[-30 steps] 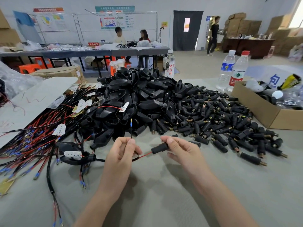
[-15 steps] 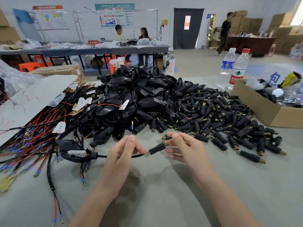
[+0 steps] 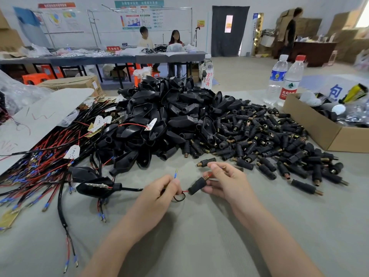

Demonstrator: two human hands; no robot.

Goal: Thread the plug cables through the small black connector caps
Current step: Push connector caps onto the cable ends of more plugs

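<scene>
connector cap (image 3: 197, 185): red wire (image 3: 185, 191) now through, tip out the brass end | right hand (image 3: 225, 182) pinching tip | left hand (image 3: 157, 193) pinching plug cable (image 3: 129, 189) | this cap looks threaded

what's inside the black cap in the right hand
A red wire enters the black cap at its back end and leaves at the brass tip, pinched by the right hand. The stretch inside is covered by the cap.

The left forearm (image 3: 119, 236) and right forearm (image 3: 269, 232) are both bare as far down as the bottom edge shows. The 2 hands, left hand (image 3: 157, 193) and right hand (image 3: 225, 182), are bare too, with slim fingers and short, plain nails.
</scene>
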